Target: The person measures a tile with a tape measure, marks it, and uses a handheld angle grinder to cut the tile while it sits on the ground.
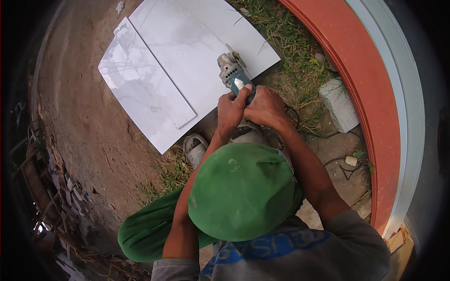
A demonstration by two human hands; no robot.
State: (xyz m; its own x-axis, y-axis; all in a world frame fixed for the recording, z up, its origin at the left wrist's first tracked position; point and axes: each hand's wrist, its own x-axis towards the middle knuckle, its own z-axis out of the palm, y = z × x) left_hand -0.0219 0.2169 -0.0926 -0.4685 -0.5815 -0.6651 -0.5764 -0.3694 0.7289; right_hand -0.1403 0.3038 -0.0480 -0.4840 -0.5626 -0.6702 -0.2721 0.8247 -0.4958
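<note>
Both my hands are wrapped round the body of an angle grinder [236, 79], which has a teal casing and a grey metal head. My left hand [230, 108] grips it from the left, its thumb along the top. Close against it, my right hand [266, 108] closes round the rear of the casing. The thin disc [236, 55] stands on edge at the right part of a large white board [187, 51], apparently touching it. A narrower white panel [145, 79] lies on the board's left side. Whether the disc is spinning, I cannot tell.
Grey shoes [195, 149] stand by the board's near edge. A pale block [339, 105] sits beside the red wall base [347, 56] at right. A black cord [338, 161] trails over the ground. Grass [293, 61] borders the board; scrap pieces [56, 201] lie left.
</note>
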